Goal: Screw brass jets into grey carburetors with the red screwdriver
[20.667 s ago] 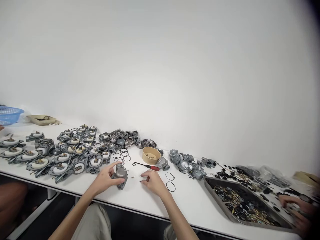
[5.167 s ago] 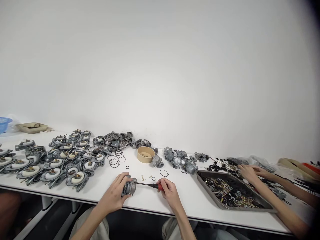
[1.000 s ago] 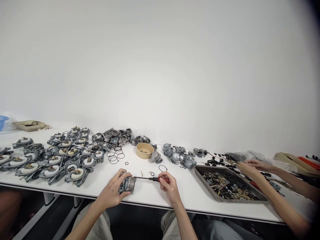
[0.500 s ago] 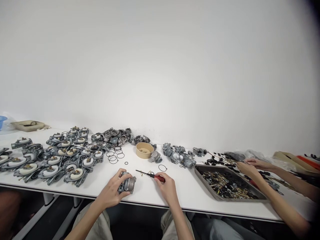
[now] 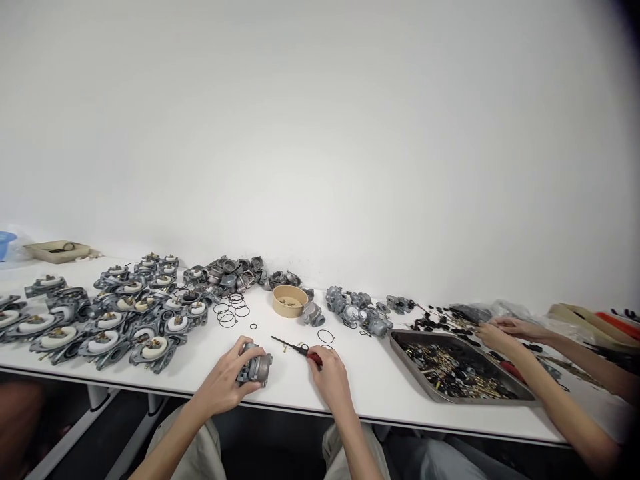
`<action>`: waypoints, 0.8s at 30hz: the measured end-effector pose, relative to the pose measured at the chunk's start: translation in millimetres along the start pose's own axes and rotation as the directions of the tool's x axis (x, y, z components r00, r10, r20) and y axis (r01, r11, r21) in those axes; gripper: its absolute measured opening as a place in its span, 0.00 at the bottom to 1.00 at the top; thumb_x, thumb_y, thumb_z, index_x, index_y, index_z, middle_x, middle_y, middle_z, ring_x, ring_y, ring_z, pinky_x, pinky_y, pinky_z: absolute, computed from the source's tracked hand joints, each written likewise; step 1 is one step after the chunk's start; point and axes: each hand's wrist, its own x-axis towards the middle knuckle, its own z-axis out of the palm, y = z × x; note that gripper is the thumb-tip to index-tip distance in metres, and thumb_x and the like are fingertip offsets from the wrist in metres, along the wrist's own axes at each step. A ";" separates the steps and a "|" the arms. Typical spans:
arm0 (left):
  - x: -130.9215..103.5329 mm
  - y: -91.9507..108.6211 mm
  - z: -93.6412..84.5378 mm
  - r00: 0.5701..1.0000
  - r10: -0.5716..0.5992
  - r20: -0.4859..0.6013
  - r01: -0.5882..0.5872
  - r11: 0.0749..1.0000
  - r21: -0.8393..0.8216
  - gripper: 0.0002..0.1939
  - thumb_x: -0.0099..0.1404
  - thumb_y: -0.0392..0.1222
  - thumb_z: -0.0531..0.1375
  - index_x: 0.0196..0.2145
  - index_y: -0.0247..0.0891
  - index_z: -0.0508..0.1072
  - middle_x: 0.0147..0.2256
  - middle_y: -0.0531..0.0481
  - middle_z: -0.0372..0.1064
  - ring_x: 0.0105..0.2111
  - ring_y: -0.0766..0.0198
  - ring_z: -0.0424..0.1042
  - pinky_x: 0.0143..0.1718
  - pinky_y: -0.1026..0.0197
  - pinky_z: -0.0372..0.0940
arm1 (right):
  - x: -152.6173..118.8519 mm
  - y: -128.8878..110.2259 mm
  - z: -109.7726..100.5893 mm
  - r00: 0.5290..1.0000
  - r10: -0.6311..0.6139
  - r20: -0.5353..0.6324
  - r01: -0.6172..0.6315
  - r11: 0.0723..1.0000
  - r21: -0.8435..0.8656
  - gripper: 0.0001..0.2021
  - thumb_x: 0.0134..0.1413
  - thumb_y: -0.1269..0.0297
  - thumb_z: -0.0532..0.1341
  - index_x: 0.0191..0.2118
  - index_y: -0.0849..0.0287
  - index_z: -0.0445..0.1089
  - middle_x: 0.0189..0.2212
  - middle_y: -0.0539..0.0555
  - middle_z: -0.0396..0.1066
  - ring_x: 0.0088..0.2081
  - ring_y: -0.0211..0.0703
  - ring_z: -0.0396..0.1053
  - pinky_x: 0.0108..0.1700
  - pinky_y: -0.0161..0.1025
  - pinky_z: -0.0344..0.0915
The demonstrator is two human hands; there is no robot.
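Near the table's front edge, my left hand (image 5: 227,380) is wrapped round a grey metal carburetor (image 5: 257,370), thumb low on its side and fingers over the top. To its right, my right hand (image 5: 330,377) grips the red handle of a screwdriver (image 5: 303,350). The dark shaft points left toward the carburetor, its tip apart from it. Small brass screws (image 5: 285,347) lie on the table close to the shaft. A black rubber ring (image 5: 326,336) lies just beyond my right hand.
Carburetor bodies with white floats (image 5: 103,340) cover the left side. A round tan bowl (image 5: 290,302) stands mid-table, more carburetors (image 5: 357,310) beside it. Several rubber rings (image 5: 226,320) lie left of the bowl. At right are a metal parts tray (image 5: 425,393) and another person's hands (image 5: 500,333).
My right hand has shifted slightly, now covering more of the screwdriver's red handle. The left hand and carburetor have stayed in place.
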 end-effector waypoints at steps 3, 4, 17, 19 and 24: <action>0.1 -1.0 1.0 1.000 0.004 0.000 -0.004 1.000 0.004 0.21 0.68 0.53 0.61 0.56 0.49 0.67 0.55 0.43 0.59 0.48 0.49 0.71 0.48 0.52 0.68 | -0.2 1.0 -0.9 1.000 0.000 0.003 0.000 1.000 0.008 0.10 0.56 0.73 0.57 0.36 0.53 0.74 0.33 0.56 0.76 0.40 0.54 0.69 0.42 0.47 0.65; 0.3 -1.2 1.3 1.000 0.009 -0.001 -0.009 1.000 0.002 0.21 0.68 0.53 0.61 0.56 0.48 0.66 0.55 0.43 0.60 0.47 0.49 0.71 0.47 0.52 0.68 | 0.0 -0.2 -1.9 1.000 -0.003 -0.006 0.003 1.000 0.006 0.09 0.56 0.73 0.58 0.36 0.53 0.74 0.35 0.57 0.76 0.41 0.55 0.69 0.43 0.48 0.65; 1.2 2.8 2.3 0.993 0.083 -0.081 -0.087 0.995 -0.048 0.27 0.65 0.47 0.63 0.58 0.44 0.59 0.51 0.41 0.64 0.51 0.47 0.69 0.51 0.49 0.67 | 20.7 -88.2 13.8 0.977 -0.096 0.191 -0.023 0.840 0.542 0.10 0.60 0.58 0.63 0.35 0.54 0.83 0.35 0.55 0.77 0.38 0.46 0.72 0.44 0.41 0.66; 1.2 3.5 2.3 0.994 0.083 -0.071 -0.086 0.995 -0.049 0.27 0.65 0.45 0.63 0.58 0.44 0.58 0.51 0.41 0.63 0.52 0.47 0.68 0.51 0.49 0.66 | 22.2 -89.8 17.7 0.977 -0.072 0.199 -0.051 0.833 0.551 0.09 0.58 0.60 0.65 0.34 0.54 0.83 0.34 0.54 0.77 0.37 0.45 0.72 0.41 0.40 0.65; 1.2 4.4 2.4 0.995 0.090 -0.047 -0.092 0.995 -0.045 0.26 0.66 0.45 0.62 0.58 0.44 0.57 0.52 0.41 0.63 0.53 0.46 0.67 0.51 0.49 0.66 | 23.9 -89.0 18.5 0.977 -0.028 0.213 -0.100 0.818 0.566 0.05 0.53 0.66 0.66 0.32 0.55 0.82 0.33 0.53 0.78 0.37 0.45 0.72 0.37 0.38 0.62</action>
